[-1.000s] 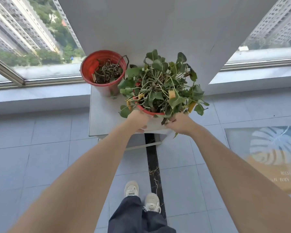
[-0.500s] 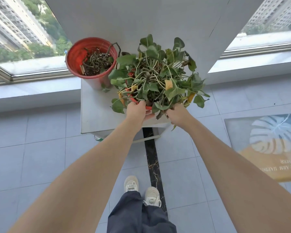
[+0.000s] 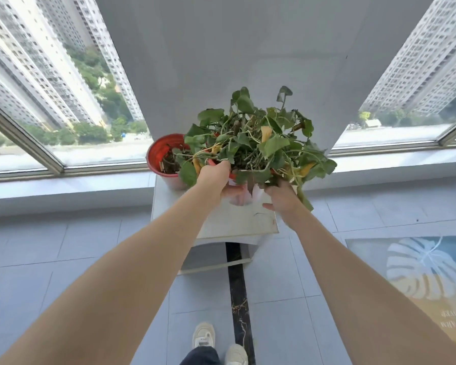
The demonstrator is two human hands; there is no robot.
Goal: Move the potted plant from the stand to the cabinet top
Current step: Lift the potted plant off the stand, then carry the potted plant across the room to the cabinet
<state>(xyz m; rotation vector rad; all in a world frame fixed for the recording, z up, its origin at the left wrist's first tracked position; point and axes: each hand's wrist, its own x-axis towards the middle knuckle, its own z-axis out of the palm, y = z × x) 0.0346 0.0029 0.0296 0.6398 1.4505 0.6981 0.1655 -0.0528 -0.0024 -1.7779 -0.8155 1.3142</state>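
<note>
Potted plant [image 3: 256,143]: tangled green leaves, a few yellowed, spilling over a red-rimmed pot. Raised above the white stand [image 3: 237,219], tipped slightly, foliage leaning toward 1 o'clock. Gripped by left hand [image 3: 217,180] at the rim's 8 o'clock and right hand [image 3: 281,197] beneath at 4 o'clock.

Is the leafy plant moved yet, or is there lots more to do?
Not yet, it's only partway. Done: both hands have gripped the potted plant and it looks raised off the white stand. In hand: the left hand holds its rim, the right hand its side. Left: carrying it to the cabinet top, which isn't in view. The other red pot sits on the stand.
</note>
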